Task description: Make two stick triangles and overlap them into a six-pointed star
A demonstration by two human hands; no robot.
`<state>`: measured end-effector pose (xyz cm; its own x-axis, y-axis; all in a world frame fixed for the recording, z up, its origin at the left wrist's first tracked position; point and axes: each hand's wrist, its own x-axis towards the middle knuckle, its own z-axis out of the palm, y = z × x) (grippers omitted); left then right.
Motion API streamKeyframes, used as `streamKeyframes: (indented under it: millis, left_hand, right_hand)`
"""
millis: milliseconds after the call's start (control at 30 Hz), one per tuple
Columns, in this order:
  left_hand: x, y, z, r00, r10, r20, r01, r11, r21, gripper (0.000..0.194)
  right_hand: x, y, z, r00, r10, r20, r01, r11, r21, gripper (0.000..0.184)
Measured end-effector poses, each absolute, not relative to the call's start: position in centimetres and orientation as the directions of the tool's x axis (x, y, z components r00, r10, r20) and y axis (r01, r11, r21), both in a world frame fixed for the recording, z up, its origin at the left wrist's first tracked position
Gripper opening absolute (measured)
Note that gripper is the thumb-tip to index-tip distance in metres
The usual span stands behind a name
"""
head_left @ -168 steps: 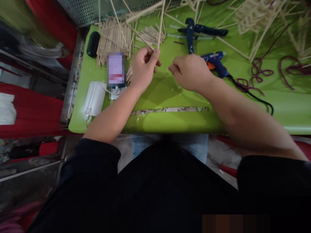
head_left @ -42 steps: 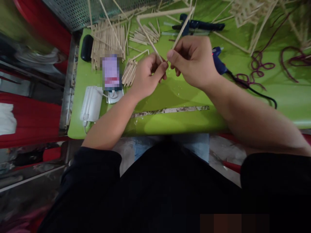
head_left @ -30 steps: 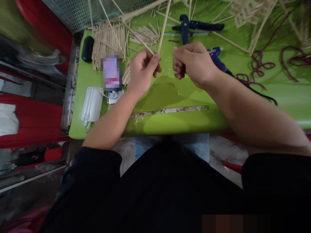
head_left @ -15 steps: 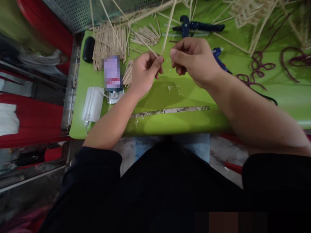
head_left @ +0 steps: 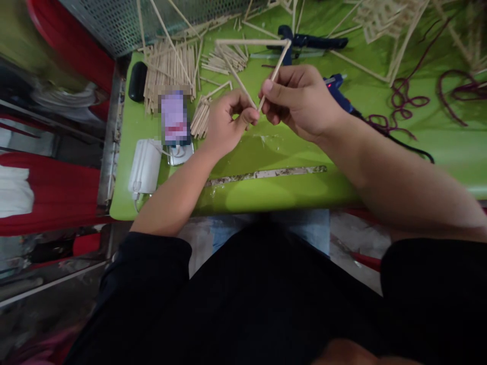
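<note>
Over a green counter [head_left: 289,192], the left hand [head_left: 227,121] and right hand [head_left: 299,96] angle inward, close together, each grip pinched on a raised triangle of thin sticks [head_left: 253,42] near its closest corner.

I see a plain black top [head_left: 247,304] across the bottom of the frame, its loose sleeves [head_left: 429,274] ending near the elbows, a bare left hand [head_left: 228,119] and right hand [head_left: 299,99] at upper centre, faded blue denim [head_left: 318,230] at lower centre.

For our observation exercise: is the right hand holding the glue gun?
No, the right hand pinches a stick, not the glue gun.
</note>
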<state>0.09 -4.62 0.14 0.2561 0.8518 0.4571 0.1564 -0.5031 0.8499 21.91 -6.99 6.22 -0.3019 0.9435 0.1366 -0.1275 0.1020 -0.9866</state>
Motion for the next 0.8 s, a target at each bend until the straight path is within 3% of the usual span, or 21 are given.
streamKeyframes:
  millis: [233, 367, 533, 800]
  left_hand:
    - [0.4, -4.5, 0.9, 0.155, 0.851, 0.501, 0.129, -0.521, 0.844, 0.078]
    - [-0.1, -4.1, 1.3, 0.317, 0.857, 0.406, 0.145, -0.467, 0.872, 0.071]
    - [-0.9, -2.8, -0.1, 0.414, 0.824, 0.386, 0.155, -0.482, 0.862, 0.065]
    - [-0.9, -1.6, -2.7, 0.302, 0.832, 0.465, 0.124, -0.518, 0.846, 0.055]
  right_hand:
    - [21.4, -7.4, 6.4, -0.175, 0.967, 0.186, -0.229, 0.144, -0.963, 0.041]
    - [21.5, -6.8, 6.2, -0.096, 0.974, 0.206, -0.193, 0.185, -0.964, 0.038]
    - [21.5, -6.5, 5.8, -0.047, 0.966, 0.254, -0.215, 0.239, -0.947, 0.031]
    - [21.4, -6.6, 5.9, -0.056, 0.975, 0.215, -0.173, 0.203, -0.964, 0.04]
